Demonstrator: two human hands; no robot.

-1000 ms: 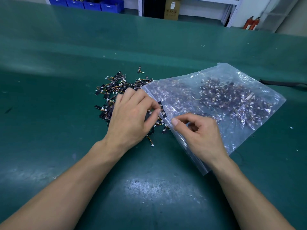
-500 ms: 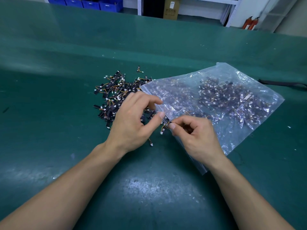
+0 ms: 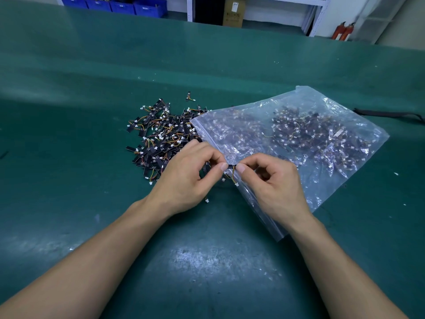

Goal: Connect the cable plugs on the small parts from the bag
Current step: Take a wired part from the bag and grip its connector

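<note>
A pile of small black parts with thin orange and yellow wires and white plugs lies loose on the green table. To its right lies a clear plastic bag holding many more of them. Between my hands is one small black part; my left hand pinches its left end and my right hand pinches its right end. Its wires hang down to a white plug just below my fingertips. Both hands hover over the bag's near left edge.
The green table stretches far around. A black cable lies at the right edge behind the bag. Blue bins, a cardboard box and red fire extinguishers stand on the floor beyond the table.
My left hand left the loose pile and came right to meet my right hand. Both now pinch one small part that my right hand picked up at the bag's edge.
</note>
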